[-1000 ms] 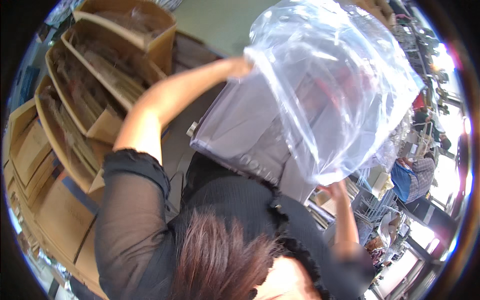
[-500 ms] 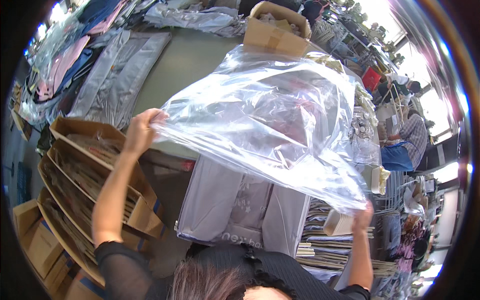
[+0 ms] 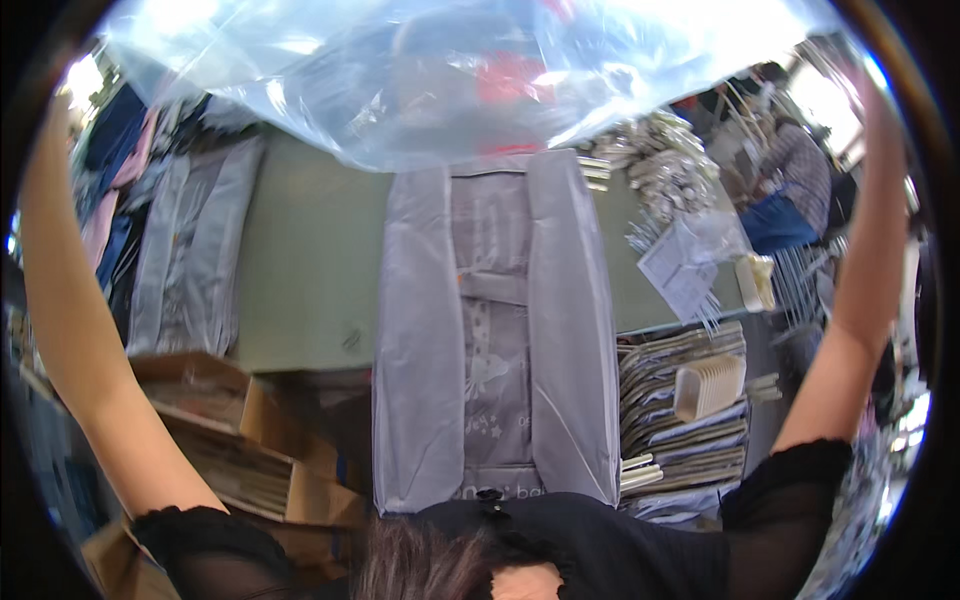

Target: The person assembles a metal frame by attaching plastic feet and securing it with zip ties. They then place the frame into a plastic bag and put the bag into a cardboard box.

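Across the top of the view spreads a large clear plastic bag, lifted high and pulled wide, with reddish patches showing through. Both my forearms reach up beside it, but my left hand and my right hand lie beyond the dark rim, so their grip is hidden. Under the bag's lower edge, a long grey folded fabric piece lies lengthwise in front of me, from the table to my body. Its side flaps fold inward over a printed middle strip with a cross band.
A similar grey folded piece lies on the green table at left. Cardboard boxes stand below it. At right are stacked metal tubes, nested beige plastic parts, a paper sheet and a seated person.
The clear bag has gone up and away from me, uncovering the grey piece. Both arms have risen and spread, taking the hands out of sight. The grey piece now extends farther onto the table.
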A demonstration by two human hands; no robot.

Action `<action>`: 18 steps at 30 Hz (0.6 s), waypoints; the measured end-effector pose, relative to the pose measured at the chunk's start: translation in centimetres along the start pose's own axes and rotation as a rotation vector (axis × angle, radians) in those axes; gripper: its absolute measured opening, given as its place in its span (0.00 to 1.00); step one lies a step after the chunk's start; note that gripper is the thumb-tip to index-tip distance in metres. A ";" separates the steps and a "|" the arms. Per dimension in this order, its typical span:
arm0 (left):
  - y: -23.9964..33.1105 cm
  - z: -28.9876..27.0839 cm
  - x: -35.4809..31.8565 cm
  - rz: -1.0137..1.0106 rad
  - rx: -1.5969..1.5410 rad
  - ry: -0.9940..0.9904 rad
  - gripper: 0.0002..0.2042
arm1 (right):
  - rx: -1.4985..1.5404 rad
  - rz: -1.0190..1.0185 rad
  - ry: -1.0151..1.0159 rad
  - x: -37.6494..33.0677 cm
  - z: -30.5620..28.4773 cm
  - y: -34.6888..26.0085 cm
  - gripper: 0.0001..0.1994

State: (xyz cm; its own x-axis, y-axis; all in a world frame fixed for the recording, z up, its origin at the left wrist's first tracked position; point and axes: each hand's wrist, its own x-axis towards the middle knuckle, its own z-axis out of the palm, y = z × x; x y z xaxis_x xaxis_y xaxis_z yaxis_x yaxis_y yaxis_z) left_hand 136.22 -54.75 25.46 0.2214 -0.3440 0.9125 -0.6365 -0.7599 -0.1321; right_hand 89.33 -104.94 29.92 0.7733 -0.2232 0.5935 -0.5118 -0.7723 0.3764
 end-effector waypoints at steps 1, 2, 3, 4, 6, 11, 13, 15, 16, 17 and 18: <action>0.3 0.3 0.3 0.066 0.016 0.037 0.11 | -0.082 -0.014 0.070 1.1 0.7 -0.2 0.10; -0.6 1.6 -1.1 0.158 0.055 0.015 0.11 | -0.165 -0.037 0.104 2.4 2.0 -1.2 0.10; -0.9 3.7 -3.0 0.281 0.091 -0.026 0.11 | -0.245 -0.042 0.104 2.9 3.8 -1.6 0.10; 0.1 6.7 -5.5 0.439 0.147 -0.139 0.11 | -0.309 -0.043 0.064 2.6 7.4 -1.5 0.10; 8.7 11.6 -10.3 0.410 0.290 -0.728 0.12 | -0.497 -0.059 -0.103 0.6 13.6 -0.4 0.11; 14.8 21.0 -16.5 0.353 0.121 -0.758 0.13 | -0.437 0.108 -0.215 -4.0 31.5 -0.8 0.17; 15.8 25.6 -18.1 0.329 0.139 -0.768 0.14 | -0.424 0.195 -0.268 -4.4 37.2 -1.5 0.18; 17.3 30.2 -19.6 0.345 0.168 -0.810 0.15 | -0.348 0.262 -0.339 -6.0 42.0 -1.6 0.17; 18.6 32.4 -20.4 0.359 0.188 -0.813 0.16 | -0.347 0.304 -0.365 -7.2 43.9 -1.1 0.16; 18.5 35.4 -21.3 0.375 0.202 -0.757 0.17 | -0.340 0.345 -0.388 -8.2 45.8 -1.0 0.16; 16.6 38.2 -22.3 0.425 0.142 -0.612 0.18 | -0.281 0.403 -0.383 -8.8 47.6 -1.3 0.16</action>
State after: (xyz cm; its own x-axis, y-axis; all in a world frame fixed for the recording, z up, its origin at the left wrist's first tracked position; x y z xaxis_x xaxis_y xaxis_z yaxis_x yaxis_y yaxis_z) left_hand 148.95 -80.80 -11.85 0.3750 -0.8365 0.3994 -0.6663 -0.5428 -0.5112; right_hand 100.98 -130.24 -9.66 0.5518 -0.7019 0.4504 -0.8299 -0.4087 0.3798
